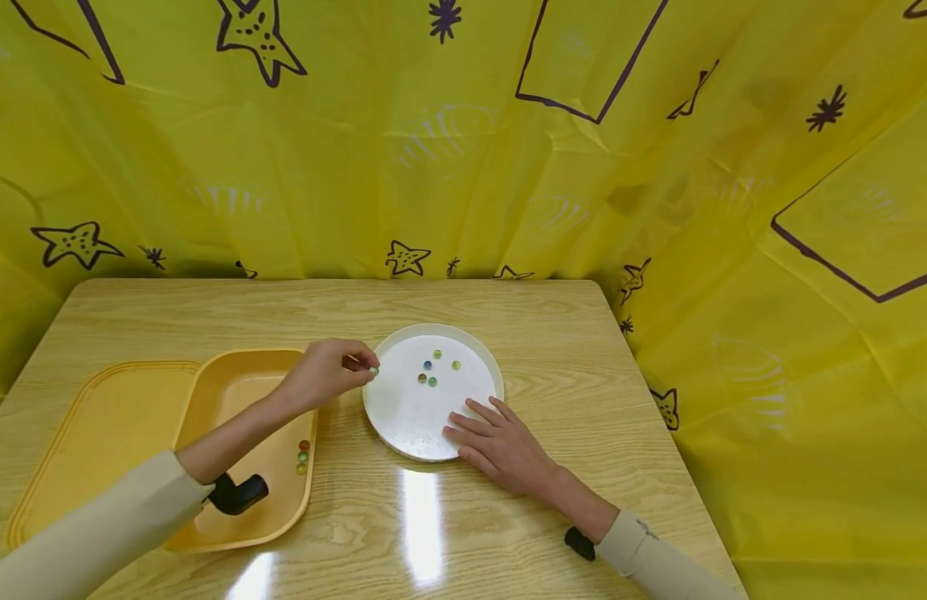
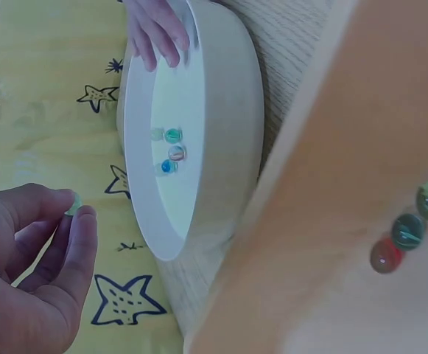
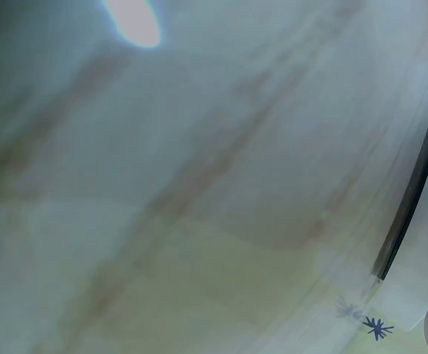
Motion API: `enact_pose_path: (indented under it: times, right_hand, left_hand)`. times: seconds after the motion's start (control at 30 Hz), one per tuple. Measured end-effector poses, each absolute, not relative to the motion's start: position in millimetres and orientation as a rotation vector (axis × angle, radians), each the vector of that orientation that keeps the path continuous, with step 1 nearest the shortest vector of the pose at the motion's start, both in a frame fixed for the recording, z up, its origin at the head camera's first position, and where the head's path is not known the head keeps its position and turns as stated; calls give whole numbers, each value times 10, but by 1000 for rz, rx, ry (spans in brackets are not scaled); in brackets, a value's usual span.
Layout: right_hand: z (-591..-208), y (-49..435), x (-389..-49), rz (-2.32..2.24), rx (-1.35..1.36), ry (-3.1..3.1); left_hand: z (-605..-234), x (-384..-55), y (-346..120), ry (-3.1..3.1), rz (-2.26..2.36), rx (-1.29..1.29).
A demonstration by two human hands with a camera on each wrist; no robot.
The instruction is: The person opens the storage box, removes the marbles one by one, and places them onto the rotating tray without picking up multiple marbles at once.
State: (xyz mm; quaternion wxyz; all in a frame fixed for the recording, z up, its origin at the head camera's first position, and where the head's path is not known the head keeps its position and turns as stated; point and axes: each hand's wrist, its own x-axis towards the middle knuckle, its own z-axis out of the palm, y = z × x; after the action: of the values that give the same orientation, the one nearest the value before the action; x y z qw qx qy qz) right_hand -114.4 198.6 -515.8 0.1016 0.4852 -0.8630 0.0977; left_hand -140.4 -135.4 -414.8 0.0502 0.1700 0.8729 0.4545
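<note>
My left hand [image 1: 330, 372] pinches a greenish glass marble [image 2: 74, 204] between thumb and fingertips at the left rim of a round white dish [image 1: 392, 421]. Several marbles lie on the dish floor, among them a blue marble [image 1: 428, 365], a brownish marble [image 1: 422, 378] and a green marble [image 1: 433, 382]. Across the dish's lower right rim rests my right hand [image 1: 508, 450], its fingers spread and straight over the white floor. Three more marbles sit in a row inside an orange-yellow container [image 1: 231, 533], with a red marble [image 1: 304, 445] at the far end.
Left of the container lies a flat orange-yellow lid [image 1: 103, 433], partly under the left forearm. A wood-grain table [image 1: 553, 333] carries everything. Yellow patterned curtain [image 1: 321, 167] hangs behind and to the right. The right wrist view is mostly a pale blur.
</note>
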Motion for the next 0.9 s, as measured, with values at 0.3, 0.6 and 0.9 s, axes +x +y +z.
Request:
enact_pose_path:
  times: [0.3,0.6,0.9]
  right_hand:
    - [-5160,1985,-1148,282,1427,-2552]
    - [-5143,1988,-1145,277,1427,-2589]
    - [-5145,1987,-1153,270,1428,-2565]
  left_hand:
    - [-4234,-1592,-1118,2635,1372,561]
    - [-4360,-1770,-941,2660,1284,581]
    - [-4408,-1907,-805,2650,1235,562]
